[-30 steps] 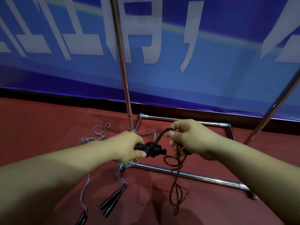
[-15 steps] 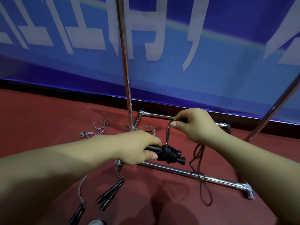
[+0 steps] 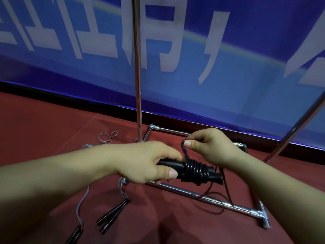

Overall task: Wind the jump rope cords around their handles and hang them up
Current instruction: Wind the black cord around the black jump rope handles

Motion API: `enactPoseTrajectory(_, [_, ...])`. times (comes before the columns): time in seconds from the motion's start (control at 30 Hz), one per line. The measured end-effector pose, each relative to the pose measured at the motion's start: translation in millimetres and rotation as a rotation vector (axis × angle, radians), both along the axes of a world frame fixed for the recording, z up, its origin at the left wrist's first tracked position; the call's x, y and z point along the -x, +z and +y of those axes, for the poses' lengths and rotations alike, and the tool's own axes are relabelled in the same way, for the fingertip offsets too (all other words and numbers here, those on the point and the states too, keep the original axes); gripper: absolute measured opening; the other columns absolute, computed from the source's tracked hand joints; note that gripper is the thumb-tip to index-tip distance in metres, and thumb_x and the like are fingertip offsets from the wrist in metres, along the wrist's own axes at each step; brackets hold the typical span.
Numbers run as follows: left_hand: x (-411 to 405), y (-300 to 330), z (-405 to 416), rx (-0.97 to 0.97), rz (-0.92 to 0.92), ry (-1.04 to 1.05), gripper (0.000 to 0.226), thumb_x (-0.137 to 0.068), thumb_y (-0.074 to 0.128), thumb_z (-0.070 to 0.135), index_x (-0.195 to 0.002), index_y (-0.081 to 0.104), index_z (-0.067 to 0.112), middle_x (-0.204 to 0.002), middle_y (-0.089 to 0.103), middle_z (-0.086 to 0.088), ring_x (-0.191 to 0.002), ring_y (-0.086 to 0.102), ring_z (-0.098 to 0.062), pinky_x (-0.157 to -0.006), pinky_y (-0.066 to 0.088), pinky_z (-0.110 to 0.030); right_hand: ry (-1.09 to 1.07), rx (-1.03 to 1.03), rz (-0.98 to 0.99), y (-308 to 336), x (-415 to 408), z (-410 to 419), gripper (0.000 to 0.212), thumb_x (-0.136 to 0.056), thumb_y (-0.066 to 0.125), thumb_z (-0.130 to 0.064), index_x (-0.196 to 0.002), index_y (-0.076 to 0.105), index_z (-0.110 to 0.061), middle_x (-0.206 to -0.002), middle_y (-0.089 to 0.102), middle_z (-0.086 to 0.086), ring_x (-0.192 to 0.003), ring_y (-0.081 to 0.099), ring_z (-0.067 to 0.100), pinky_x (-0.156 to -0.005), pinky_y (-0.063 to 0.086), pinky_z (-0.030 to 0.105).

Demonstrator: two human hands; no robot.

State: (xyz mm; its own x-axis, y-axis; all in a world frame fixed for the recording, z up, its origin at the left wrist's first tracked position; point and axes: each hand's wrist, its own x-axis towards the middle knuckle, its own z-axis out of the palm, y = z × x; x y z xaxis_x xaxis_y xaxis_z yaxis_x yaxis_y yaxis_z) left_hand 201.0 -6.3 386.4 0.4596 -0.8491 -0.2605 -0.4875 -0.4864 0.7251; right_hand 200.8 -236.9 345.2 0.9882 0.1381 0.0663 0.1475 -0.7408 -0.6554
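Observation:
My left hand (image 3: 149,161) grips the two black handles (image 3: 212,175) of a jump rope, held together and pointing right. Several turns of black cord (image 3: 194,171) are wound around them. My right hand (image 3: 211,147) pinches the cord just above the winding, between thumb and forefinger. The loose rest of the cord (image 3: 226,194) hangs down to the red floor under my right wrist. A second jump rope with a grey cord (image 3: 82,201) and black handles (image 3: 112,215) lies on the floor below my left arm.
A chrome rack stands ahead: an upright pole (image 3: 138,85), a rectangular base frame (image 3: 193,192) on the red floor, and a slanted pole (image 3: 295,127) at right. A blue banner (image 3: 211,67) covers the wall behind. More grey cord loops (image 3: 107,137) lie left of the pole.
More cord has gone onto the handles; the winding is thicker and the hanging loop shorter. My right hand circled from beside the handles up to just above them.

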Motion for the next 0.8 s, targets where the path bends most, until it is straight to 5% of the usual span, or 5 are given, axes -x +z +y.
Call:
enactPoseTrajectory(0.13, [1.9,4.8,-0.1,0.173,0.098,0.051,0.021,-0.102,0.057,0.013,-0.091,0.061,0.03,-0.081,0.066,0.013,-0.073,0.061,-0.012,-0.07,0.052,-0.032,0.066,0.077,-0.017,5.2,2.6,1.0,0.018,-0.094,0.065,-0.031,-0.081,0.076,-0.027,-0.078,0.075,0.0,-0.075,0.07,0.015,-0.074,0.056,0.033])
enactPoseTrajectory(0.23, [-1.3,1.5,-1.2,0.339,0.092,0.177,0.013,-0.101,0.056,0.009,-0.102,0.064,0.019,-0.088,0.068,0.002,-0.07,0.061,-0.014,-0.073,0.053,-0.026,-0.021,-0.057,-0.031,5.3,1.3,7.3,0.035,-0.09,0.057,-0.004,-0.06,0.067,-0.02,-0.059,0.064,-0.005,-0.054,0.058,0.003,-0.06,0.052,0.026])
enactPoseTrajectory(0.47, [-14.0,-3.8,-3.3,0.499,0.004,0.574,0.012,-0.099,0.06,0.013,-0.106,0.07,0.011,-0.077,0.071,0.004,-0.065,0.062,-0.012,-0.07,0.054,-0.027,0.025,0.064,0.048,1.6,1.4,19.9,0.041,-0.096,0.053,-0.05,-0.085,0.073,-0.016,-0.075,0.071,0.006,-0.068,0.063,0.017,-0.062,0.047,0.026])
enactPoseTrajectory(0.63, [-20.0,-8.9,-1.5,0.504,0.016,0.746,0.009,-0.097,0.063,0.017,-0.093,0.071,0.013,-0.078,0.072,0.001,-0.063,0.061,-0.012,-0.07,0.053,-0.029,0.044,0.1,0.043,2.4,5.2,31.1,0.034,-0.097,0.055,-0.047,-0.072,0.064,-0.025,-0.076,0.07,0.005,-0.069,0.062,0.013,-0.065,0.048,0.027])
enactPoseTrajectory(0.8, [-30.3,-13.3,4.2,0.456,0.035,0.879,0.018,-0.097,0.064,0.023,-0.087,0.072,0.01,-0.076,0.073,0.0,-0.061,0.063,-0.01,-0.071,0.051,-0.032,0.091,0.136,0.09,-0.2,12.7,39.9,0.024,-0.096,0.061,-0.031,-0.074,0.054,-0.038,-0.067,0.057,-0.014,-0.061,0.051,-0.005,-0.059,0.036,0.011])
